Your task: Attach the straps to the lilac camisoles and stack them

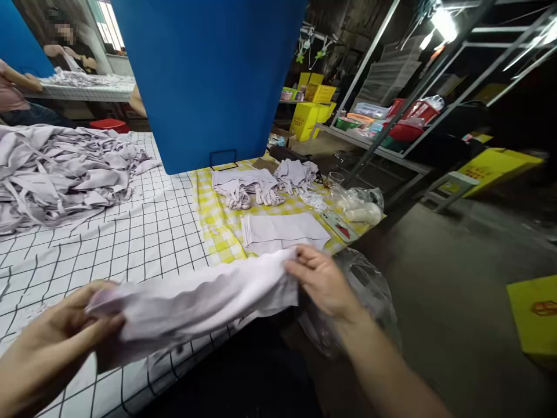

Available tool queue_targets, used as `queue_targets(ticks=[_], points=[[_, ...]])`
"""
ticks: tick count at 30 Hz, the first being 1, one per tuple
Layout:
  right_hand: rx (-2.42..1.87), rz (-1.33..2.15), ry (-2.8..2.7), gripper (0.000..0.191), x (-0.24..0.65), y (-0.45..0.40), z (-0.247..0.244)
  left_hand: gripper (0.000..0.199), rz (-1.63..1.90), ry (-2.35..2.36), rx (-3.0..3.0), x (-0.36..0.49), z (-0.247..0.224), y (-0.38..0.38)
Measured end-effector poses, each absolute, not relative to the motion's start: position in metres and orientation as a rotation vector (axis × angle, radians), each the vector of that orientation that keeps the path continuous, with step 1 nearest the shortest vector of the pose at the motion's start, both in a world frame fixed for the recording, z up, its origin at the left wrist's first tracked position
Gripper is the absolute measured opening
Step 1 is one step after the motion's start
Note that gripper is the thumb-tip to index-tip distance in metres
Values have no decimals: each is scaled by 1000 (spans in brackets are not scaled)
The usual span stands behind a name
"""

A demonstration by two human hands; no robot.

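A pale lilac-grey piece of fabric is stretched between my two hands, over the table's near edge. My left hand pinches its left end between thumb and fingers. At the other end, my right hand grips the upper corner. The cloth is partly smeared by motion. Just beyond it lies a flat folded stack of the same fabric on a yellow checked cloth. Behind that sit a stack of pieces with straps and a smaller bundle.
A large heap of lilac-grey fabric covers the left of the white grid-patterned tablecloth. A blue partition stands upright ahead. A phone and a plastic bag lie to the right, near a metal rack. Other people sit far left.
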State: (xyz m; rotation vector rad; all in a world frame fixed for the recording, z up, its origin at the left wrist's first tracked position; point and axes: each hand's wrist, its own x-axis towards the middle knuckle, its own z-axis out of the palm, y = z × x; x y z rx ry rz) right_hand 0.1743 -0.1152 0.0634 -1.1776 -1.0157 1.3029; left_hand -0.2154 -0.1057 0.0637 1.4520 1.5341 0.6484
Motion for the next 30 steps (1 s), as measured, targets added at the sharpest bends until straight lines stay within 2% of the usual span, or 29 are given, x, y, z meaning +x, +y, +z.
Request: queue_targets(ticks=[5, 10, 17, 22, 26, 28, 30], points=[[-1334, 780, -917, 34, 277, -145, 78, 41, 849, 997, 1131, -78, 68, -76], [-1397, 729, -843, 40, 340, -115, 49, 36, 750, 853, 1001, 6, 42, -17], [-1602, 664, -1009, 45, 371, 6, -16, 23, 800, 1171, 1058, 51, -6, 80], [-1782, 537, -1093, 30, 382, 50, -56, 21, 814, 1303, 1110, 57, -34, 102], [-1919, 400, -1172, 22, 388, 54, -61, 24, 828, 1375, 1197, 55, -39, 107], [-1964, 328, -1220, 26, 384, 53, -58, 29, 859, 1426, 1422, 57, -36, 105], [-1967, 173, -1381, 36, 376, 49, -58, 37, 863, 1417, 1893, 60, -33, 99]])
